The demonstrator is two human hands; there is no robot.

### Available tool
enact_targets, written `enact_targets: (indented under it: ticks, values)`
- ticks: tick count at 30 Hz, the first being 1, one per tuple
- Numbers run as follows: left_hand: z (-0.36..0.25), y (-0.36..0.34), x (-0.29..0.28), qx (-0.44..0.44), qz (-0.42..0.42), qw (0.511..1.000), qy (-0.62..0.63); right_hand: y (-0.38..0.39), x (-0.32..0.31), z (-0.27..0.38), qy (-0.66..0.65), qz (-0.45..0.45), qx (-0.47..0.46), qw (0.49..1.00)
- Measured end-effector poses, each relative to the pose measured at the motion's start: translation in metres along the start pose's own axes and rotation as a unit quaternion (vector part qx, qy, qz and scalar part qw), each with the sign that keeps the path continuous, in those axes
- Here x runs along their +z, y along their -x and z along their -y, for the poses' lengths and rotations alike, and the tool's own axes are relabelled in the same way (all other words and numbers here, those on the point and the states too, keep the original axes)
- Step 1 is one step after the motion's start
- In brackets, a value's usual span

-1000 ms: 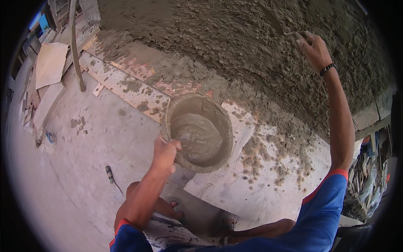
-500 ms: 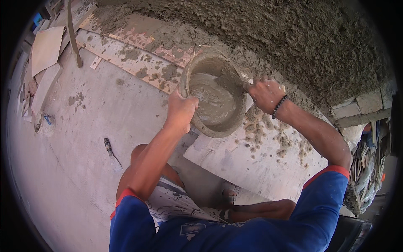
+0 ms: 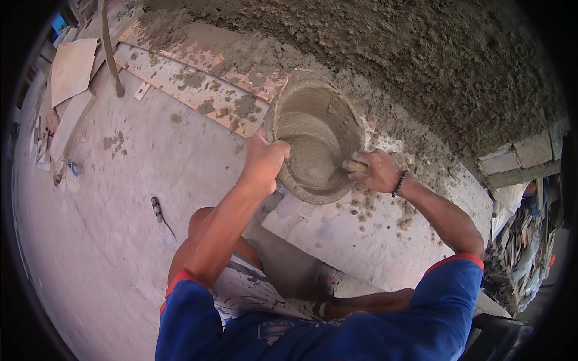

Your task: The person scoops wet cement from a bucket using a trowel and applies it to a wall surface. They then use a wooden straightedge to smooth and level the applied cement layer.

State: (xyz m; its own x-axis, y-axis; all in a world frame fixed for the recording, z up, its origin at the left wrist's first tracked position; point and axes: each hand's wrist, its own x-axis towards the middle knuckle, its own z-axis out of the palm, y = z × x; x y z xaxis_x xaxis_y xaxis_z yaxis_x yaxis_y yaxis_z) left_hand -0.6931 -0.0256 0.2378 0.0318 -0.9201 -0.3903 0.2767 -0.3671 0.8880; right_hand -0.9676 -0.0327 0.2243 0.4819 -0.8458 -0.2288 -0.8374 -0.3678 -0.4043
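One bucket (image 3: 306, 99), wet mortar (image 3: 310, 157) inside, was found between the left hand (image 3: 267, 159), clamped on its left rim (image 3: 270, 117), and the right hand (image 3: 378, 171), closed round a handle (image 3: 351, 165) whose long axis ran roughly leftward toward the mortar.

Left hand (image 3: 267, 159) grips the left rim of a mortar-coated bucket (image 3: 310, 101), thumb over the edge. Wet mortar (image 3: 306, 161) lies inside. Right hand (image 3: 379, 172), a dark bracelet (image 3: 399, 184) at its wrist, holds a trowel (image 3: 353, 166) by the handle at the right rim; blade not discernible. Spattered board (image 3: 343, 240) lies below. Wall (image 3: 421, 60) beyond is roughly mortared. Dark-handled tool (image 3: 158, 209) lies on the floor (image 3: 114, 240), left.
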Motion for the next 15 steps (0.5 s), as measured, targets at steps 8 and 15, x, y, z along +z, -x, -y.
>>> enact_targets:
  ticks: [8,15]
  values:
    - [-0.003,-0.011,0.005,0.020,0.007,0.999,0.026,0.016,-0.099,0.017,-0.007,-0.084,0.029,0.996]
    - [-0.009,-0.009,-0.004,0.023,-0.019,0.999,0.020,0.022,-0.217,0.046,-0.003,-0.071,-0.038,0.997]
